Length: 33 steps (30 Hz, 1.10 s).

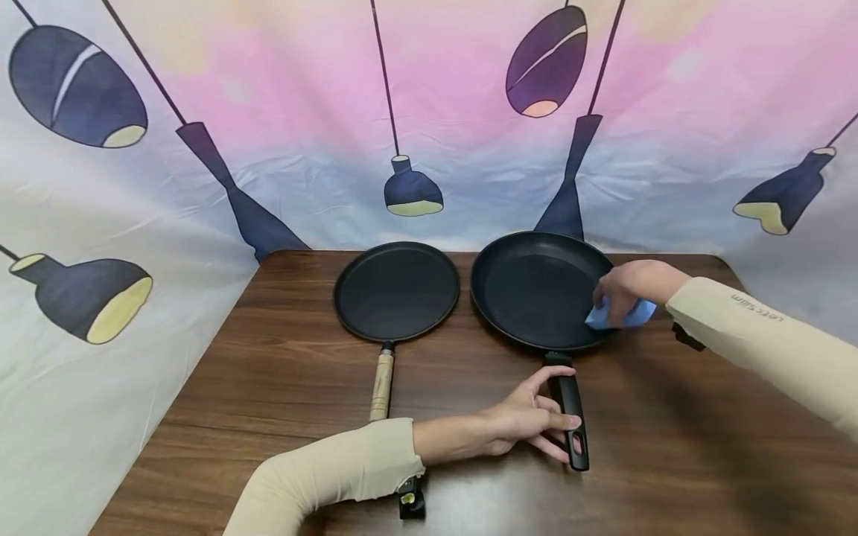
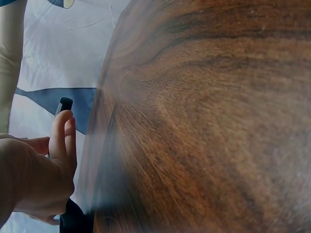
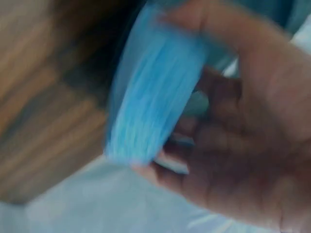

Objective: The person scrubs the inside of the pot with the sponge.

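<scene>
A deep black frying pan [image 1: 536, 290] lies at the back right of the table, its black handle [image 1: 570, 409] pointing toward me. My left hand [image 1: 529, 417] grips that handle, thumb and fingers on either side of it; the left wrist view shows the hand [image 2: 39, 170] from behind, with the handle's end past the fingers. At the pan's right rim, my right hand [image 1: 630, 286] holds a folded blue cloth [image 1: 620, 314]. Close up in the right wrist view, the cloth [image 3: 155, 92] is pinched between thumb and fingers, slightly blurred.
Left of the frying pan lies a flat black crepe pan [image 1: 397, 290] with a pale wooden handle [image 1: 382, 383], partly behind my left forearm. Both rest on the brown wooden table [image 1: 268, 387]. Behind the table hangs a backdrop cloth [image 1: 302, 112] printed with lamps.
</scene>
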Tool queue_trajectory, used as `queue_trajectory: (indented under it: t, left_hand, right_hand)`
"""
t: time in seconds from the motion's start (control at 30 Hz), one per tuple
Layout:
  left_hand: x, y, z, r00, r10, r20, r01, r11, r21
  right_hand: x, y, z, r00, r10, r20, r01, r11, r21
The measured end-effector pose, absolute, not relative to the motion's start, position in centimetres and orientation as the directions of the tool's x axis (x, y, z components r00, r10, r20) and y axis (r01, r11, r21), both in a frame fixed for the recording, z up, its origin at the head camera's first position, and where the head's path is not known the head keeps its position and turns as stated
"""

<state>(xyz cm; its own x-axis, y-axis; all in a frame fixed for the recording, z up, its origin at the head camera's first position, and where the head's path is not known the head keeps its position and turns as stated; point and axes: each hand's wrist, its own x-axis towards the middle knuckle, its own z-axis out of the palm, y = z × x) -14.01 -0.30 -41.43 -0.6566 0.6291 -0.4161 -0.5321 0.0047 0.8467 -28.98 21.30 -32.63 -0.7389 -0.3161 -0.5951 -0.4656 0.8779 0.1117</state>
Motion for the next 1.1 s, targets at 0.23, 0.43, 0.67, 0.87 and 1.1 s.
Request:
queue_trajectory:
  t: [0.23,0.43,0.67,0.87,1.1]
  left_hand:
    - [-14.1,0.0,-40.8,-0.668,0.626,-0.403,-0.51,0.009,0.86]
    - [-13.9,0.2,-40.5,-0.676,0.617,-0.404,-0.498,0.023,0.867]
    - [-13.5,0.2,-40.7,-0.677,0.625,-0.389,-0.487,0.017,0.873]
    - [-13.7,0.2,-40.8,-0.671,0.637,-0.38,-0.472,0.029,0.881]
    - [-13.9,-0.2,-41.0,-0.621,0.689,-0.374,-0.439,0.089,0.894]
  right_hand:
    - [-29.3,22.0,-32.3,-0.509,-0.449,-0.734,-0.287,0.893,-0.348]
    - [-29.6,25.6,-31.4,-0.669,-0.556,-0.494,-0.308,0.812,-0.497]
    - [-29.2,29.2,-32.5,-0.908,-0.385,-0.169,-0.311,0.885,-0.347]
    - [-28.8,31.7,-35.0,-0.962,-0.223,-0.157,-0.18,0.952,-0.248]
    - [-27.5,32.8,-37.9,-0.954,-0.118,-0.274,-0.059,0.975,-0.213]
